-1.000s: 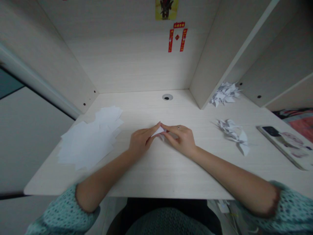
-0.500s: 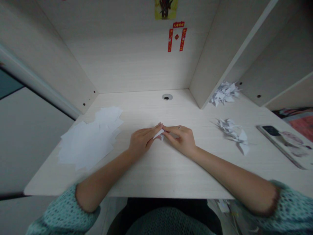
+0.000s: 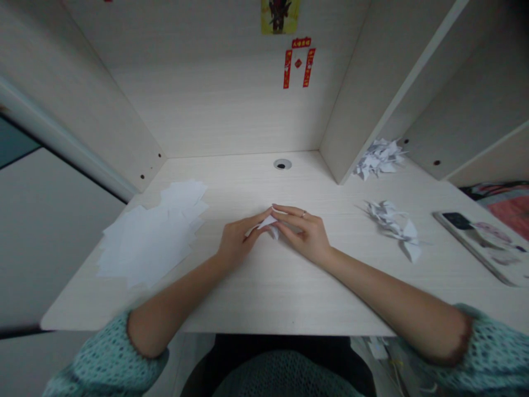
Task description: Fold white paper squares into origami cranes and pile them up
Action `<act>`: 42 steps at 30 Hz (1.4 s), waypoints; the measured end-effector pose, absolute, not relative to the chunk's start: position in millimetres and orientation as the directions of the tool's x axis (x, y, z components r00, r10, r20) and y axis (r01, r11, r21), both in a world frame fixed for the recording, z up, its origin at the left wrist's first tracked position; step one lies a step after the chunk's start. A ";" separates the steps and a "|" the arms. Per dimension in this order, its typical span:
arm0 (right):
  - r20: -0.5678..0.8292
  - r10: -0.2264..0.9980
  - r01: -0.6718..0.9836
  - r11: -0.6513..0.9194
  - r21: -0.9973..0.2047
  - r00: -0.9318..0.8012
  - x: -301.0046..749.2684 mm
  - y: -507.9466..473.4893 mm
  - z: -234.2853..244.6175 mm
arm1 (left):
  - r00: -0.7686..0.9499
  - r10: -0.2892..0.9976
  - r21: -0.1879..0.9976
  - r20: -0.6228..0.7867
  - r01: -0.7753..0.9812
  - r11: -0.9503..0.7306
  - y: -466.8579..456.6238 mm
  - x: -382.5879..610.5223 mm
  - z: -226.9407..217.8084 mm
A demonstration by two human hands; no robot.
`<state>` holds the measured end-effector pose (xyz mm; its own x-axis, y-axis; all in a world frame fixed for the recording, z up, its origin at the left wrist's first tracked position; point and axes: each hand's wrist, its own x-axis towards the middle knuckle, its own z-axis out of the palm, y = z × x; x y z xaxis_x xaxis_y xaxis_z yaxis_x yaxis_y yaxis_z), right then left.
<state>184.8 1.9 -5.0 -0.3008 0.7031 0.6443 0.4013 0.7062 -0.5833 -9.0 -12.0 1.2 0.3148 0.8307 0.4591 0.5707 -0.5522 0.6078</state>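
Observation:
A small folded white paper piece [image 3: 268,223] lies on the pale wooden desk [image 3: 264,286] at the middle. My left hand [image 3: 237,238] pinches its left side with thumb and fingers pressed together. My right hand [image 3: 303,231], with a ring on one finger, holds the paper's right side, its fingers laid over the top edge. Most of the paper is hidden under my fingers.
A loose spread of white paper sheets [image 3: 151,237] lies at the left. Folded paper figures [image 3: 392,223] sit at the right, and another heap of folded paper figures [image 3: 379,157] in the shelf recess. A phone on a booklet [image 3: 481,240] lies far right. A cable hole [image 3: 282,164] is at the back.
My left hand has drawn back slightly and its fingers have curled in on the paper. My right fingers have stretched a little further over the paper's top edge.

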 end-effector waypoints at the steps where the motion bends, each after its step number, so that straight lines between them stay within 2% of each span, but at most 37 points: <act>1: 0.646 0.701 0.386 0.709 -0.590 -0.302 184.6 2.0 -5.0 | 0.309 0.826 0.606 0.471 0.568 -0.557 -12.0 -8.8 1.6; 7: 0.652 0.695 0.372 0.717 -0.590 -0.304 184.3 3.4 -6.1 | 0.273 0.723 0.533 0.634 0.523 -0.665 -12.7 -8.8 4.1; 19: 0.634 0.734 0.320 0.678 -0.661 -0.245 185.3 5.7 -10.0 | 0.282 0.736 0.561 0.615 0.499 -0.660 -15.4 -8.5 8.9; 21: 0.640 0.739 0.293 0.673 -0.679 -0.211 185.2 6.5 -10.4 | 0.231 0.798 0.613 0.557 0.533 -0.583 -15.3 -7.4 10.6; 23: 0.654 0.732 0.269 0.680 -0.682 -0.191 184.8 6.7 -9.7 | 0.191 0.884 0.726 0.426 0.510 -0.461 -14.7 -5.4 10.6; 26: 0.668 0.715 0.242 0.699 -0.673 -0.205 184.1 5.8 -7.1 | 0.199 0.963 0.909 0.180 0.341 -0.240 -12.5 -2.1 7.5; 28: 0.665 0.709 0.231 0.705 -0.671 -0.233 183.8 5.3 -5.3 | 0.216 0.973 0.971 0.086 0.201 -0.131 -10.3 -1.0 5.0; 32: 0.638 0.708 0.212 0.703 -0.679 -0.304 184.4 7.5 -5.2 | 0.224 0.975 1.000 0.014 -0.003 -0.014 -5.3 -2.8 3.8; 42: 0.584 0.724 0.126 0.661 -0.740 -0.367 187.4 16.9 -8.9 | 0.202 0.979 0.991 -0.036 -0.118 0.061 -3.6 -4.5 6.1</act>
